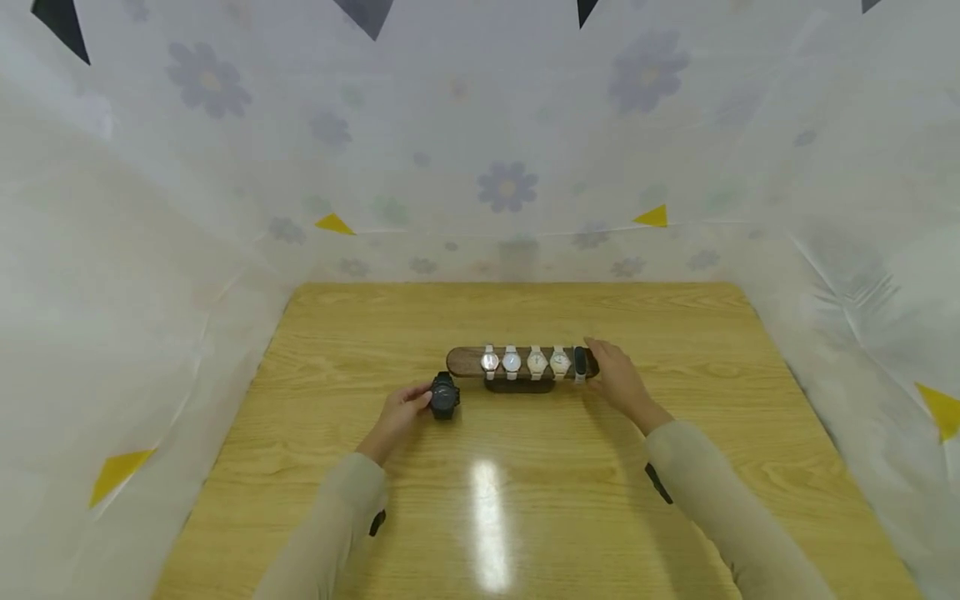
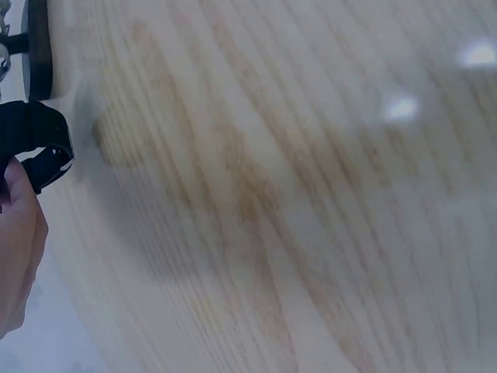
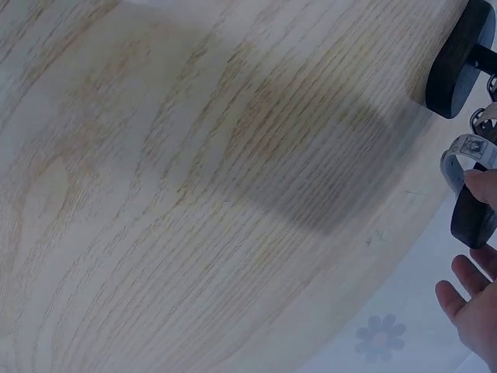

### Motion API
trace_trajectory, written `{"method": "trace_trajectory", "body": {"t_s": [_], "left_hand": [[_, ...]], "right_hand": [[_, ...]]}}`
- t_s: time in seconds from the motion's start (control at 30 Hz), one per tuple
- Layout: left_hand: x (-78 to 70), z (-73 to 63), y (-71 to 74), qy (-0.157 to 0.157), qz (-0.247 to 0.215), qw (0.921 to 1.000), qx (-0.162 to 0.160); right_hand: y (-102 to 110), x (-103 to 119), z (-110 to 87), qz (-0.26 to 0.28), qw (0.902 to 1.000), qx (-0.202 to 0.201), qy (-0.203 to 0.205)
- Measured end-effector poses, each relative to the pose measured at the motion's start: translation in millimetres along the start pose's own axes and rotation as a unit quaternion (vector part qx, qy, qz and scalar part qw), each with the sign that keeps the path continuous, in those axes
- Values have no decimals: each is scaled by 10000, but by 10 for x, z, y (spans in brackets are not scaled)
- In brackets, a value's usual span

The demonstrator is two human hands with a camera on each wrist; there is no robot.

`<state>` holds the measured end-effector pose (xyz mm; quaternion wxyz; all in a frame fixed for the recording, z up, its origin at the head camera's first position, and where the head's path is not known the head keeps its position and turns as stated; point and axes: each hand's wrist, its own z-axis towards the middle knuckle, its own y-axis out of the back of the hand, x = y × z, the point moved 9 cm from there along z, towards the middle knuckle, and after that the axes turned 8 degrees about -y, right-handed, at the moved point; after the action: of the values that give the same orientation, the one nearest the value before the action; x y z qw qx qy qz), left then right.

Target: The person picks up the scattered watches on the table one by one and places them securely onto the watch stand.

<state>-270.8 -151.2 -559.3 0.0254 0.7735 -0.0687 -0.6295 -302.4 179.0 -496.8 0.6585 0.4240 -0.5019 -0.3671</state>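
Observation:
My left hand [image 1: 399, 418] holds a black wristwatch [image 1: 444, 397] by its side, just in front of the left end of a dark wooden watch stand [image 1: 467, 362]. Its strap forms a closed loop in the left wrist view, where the watch [image 2: 35, 128] hangs over the table. Several light-strapped watches [image 1: 536, 363] and a dark-faced fitness band [image 1: 580, 363] sit around the stand's bar. At the bar's right end, my right hand [image 1: 624, 385] grips it, thumb in front and fingers behind. The right wrist view shows the thumb beside the pale band [image 3: 471, 145].
The stand's oval base [image 1: 519, 387] rests on a wood-grain table [image 1: 360, 333]. Pale flower-patterned sheeting [image 1: 507, 125] rises behind the table and along both sides. Yellow triangles [image 1: 651, 217] mark the sheeting.

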Motion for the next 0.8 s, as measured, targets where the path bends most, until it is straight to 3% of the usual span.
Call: {"method": "trace_trajectory", "body": {"t_s": [0.17, 0.33, 0.57, 0.8], "left_hand": [[-59, 62, 101, 112, -478, 9985, -247], [-180, 147, 136, 44, -655, 9973, -330], [-314, 264, 149, 5, -397, 9978, -532], [-416, 347, 52, -4, -282, 9982, -532]], "right_hand": [[34, -9, 9, -349, 9992, -195, -1], [60, -5, 8, -531, 9981, -302, 33], [71, 0, 18, -513, 9980, -352, 108], [67, -6, 26, -631, 9973, -366, 89]]}}
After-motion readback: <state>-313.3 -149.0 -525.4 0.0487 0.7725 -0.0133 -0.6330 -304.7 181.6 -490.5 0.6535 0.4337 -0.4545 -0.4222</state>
